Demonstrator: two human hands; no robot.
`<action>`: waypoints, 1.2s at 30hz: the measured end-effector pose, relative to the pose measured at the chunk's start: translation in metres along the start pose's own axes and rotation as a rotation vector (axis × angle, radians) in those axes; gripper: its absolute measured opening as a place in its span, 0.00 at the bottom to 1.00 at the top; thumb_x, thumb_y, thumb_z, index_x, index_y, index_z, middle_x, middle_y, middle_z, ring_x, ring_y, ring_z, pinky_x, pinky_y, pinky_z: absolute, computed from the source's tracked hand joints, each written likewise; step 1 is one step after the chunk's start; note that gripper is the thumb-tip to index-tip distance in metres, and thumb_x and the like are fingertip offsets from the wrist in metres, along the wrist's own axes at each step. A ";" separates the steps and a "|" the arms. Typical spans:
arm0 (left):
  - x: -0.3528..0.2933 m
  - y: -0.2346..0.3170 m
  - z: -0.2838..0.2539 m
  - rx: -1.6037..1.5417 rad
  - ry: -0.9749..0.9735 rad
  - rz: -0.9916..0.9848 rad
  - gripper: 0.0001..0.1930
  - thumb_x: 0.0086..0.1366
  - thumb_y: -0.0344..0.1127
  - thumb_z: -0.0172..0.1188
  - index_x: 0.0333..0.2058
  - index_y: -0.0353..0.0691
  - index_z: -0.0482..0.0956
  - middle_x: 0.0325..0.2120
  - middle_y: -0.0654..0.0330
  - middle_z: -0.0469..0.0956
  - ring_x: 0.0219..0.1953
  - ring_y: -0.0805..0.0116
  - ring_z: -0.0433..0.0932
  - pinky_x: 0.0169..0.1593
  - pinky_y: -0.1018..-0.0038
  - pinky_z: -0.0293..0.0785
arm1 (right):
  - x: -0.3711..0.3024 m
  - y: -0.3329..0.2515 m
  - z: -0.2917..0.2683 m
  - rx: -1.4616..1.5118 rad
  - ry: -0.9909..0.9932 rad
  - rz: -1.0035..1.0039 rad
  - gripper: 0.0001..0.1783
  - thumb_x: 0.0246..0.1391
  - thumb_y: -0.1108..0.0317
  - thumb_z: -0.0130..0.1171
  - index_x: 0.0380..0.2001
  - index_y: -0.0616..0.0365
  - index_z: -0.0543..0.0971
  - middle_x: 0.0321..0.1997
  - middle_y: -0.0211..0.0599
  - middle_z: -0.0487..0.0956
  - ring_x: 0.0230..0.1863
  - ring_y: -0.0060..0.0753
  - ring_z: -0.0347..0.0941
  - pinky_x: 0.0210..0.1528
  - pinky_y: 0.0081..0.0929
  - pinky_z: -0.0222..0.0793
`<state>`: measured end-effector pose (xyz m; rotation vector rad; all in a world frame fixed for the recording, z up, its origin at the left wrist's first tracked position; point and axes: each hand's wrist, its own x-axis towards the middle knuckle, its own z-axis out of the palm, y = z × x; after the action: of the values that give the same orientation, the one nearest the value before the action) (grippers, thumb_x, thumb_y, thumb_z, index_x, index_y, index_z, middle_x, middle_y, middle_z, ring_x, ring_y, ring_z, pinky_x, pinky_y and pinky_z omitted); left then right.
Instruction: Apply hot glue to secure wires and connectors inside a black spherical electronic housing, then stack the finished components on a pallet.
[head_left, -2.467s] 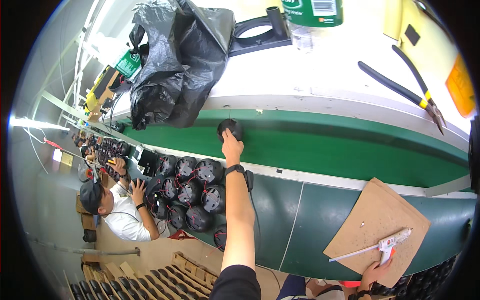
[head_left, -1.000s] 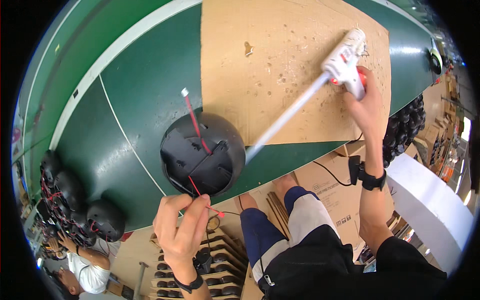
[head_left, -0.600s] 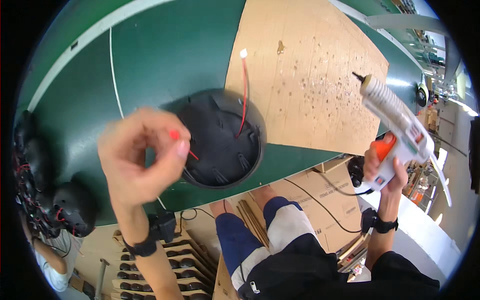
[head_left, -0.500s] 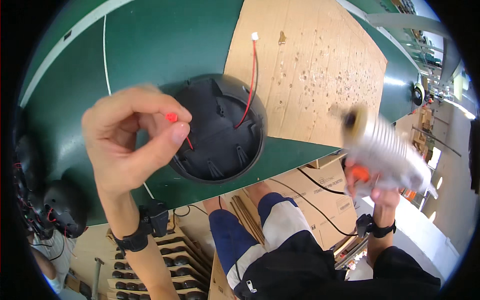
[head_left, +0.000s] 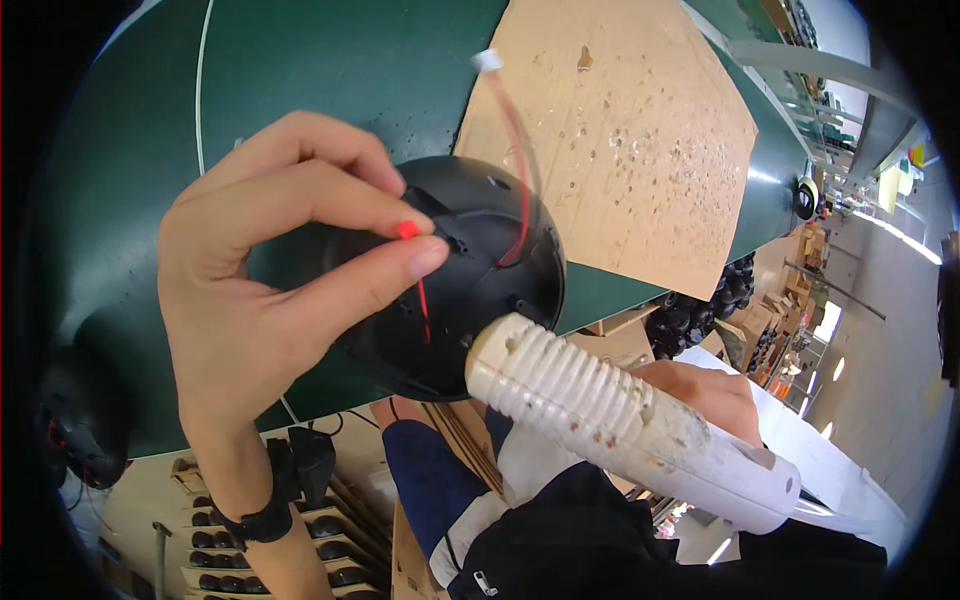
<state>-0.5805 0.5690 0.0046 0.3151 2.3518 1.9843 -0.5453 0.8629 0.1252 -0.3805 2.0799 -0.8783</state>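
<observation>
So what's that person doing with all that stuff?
They're working on a round black shell on a green table. Their left hand pinches a little red plug between thumb and finger, over the shell. Their right hand holds a white glue gun, its front end toward the shell; I can't tell if they touch. A white plug sticks up on wires, with neither hand holding it.

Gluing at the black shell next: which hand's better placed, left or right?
Right, probably. The right hand grips the glue gun, whose front end points toward the black shell. The left hand is occupied, pinching the red connector between thumb and finger.
</observation>
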 end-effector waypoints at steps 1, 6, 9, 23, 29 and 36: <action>-0.006 0.000 0.002 0.022 0.007 -0.023 0.07 0.48 0.21 0.69 0.28 0.32 0.81 0.37 0.55 0.77 0.39 0.67 0.77 0.45 0.74 0.72 | 0.002 0.007 0.005 0.028 -0.012 -0.036 0.15 0.48 0.70 0.63 0.39 0.67 0.78 0.44 0.53 0.79 0.46 0.49 0.78 0.49 0.35 0.73; -0.008 -0.006 0.013 -0.023 0.105 -0.004 0.06 0.51 0.22 0.67 0.28 0.33 0.79 0.38 0.56 0.77 0.37 0.70 0.76 0.44 0.77 0.70 | -0.003 0.004 0.008 0.036 0.038 -0.145 0.13 0.46 0.71 0.63 0.34 0.69 0.77 0.36 0.50 0.79 0.37 0.46 0.79 0.39 0.33 0.74; -0.013 -0.005 0.016 0.016 0.148 -0.013 0.06 0.52 0.22 0.66 0.28 0.32 0.78 0.38 0.57 0.77 0.37 0.72 0.76 0.44 0.78 0.70 | -0.003 0.004 0.011 0.039 0.026 -0.149 0.12 0.45 0.72 0.63 0.32 0.68 0.76 0.33 0.49 0.78 0.33 0.45 0.79 0.35 0.32 0.74; -0.018 -0.012 0.017 -0.071 0.175 0.006 0.05 0.54 0.22 0.66 0.28 0.33 0.78 0.37 0.58 0.77 0.37 0.73 0.76 0.45 0.79 0.70 | -0.011 -0.018 0.018 -0.114 0.056 -0.009 0.13 0.43 0.72 0.64 0.33 0.65 0.76 0.30 0.46 0.78 0.29 0.44 0.77 0.30 0.31 0.72; -0.021 -0.011 0.016 -0.062 0.179 0.014 0.05 0.54 0.22 0.66 0.28 0.34 0.78 0.37 0.58 0.77 0.38 0.73 0.76 0.45 0.79 0.70 | -0.007 -0.020 0.018 -0.169 0.066 -0.083 0.13 0.43 0.72 0.64 0.32 0.66 0.76 0.29 0.45 0.78 0.28 0.43 0.77 0.28 0.30 0.71; -0.024 -0.008 0.014 -0.068 0.167 -0.017 0.05 0.54 0.21 0.65 0.28 0.33 0.78 0.38 0.58 0.76 0.38 0.73 0.76 0.45 0.79 0.70 | -0.001 -0.029 0.008 -0.203 0.002 -0.084 0.13 0.43 0.72 0.65 0.32 0.67 0.77 0.28 0.45 0.79 0.24 0.41 0.76 0.24 0.30 0.71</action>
<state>-0.5554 0.5771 -0.0083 0.1302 2.3650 2.1557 -0.5393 0.8396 0.1429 -0.5790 2.1746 -0.7169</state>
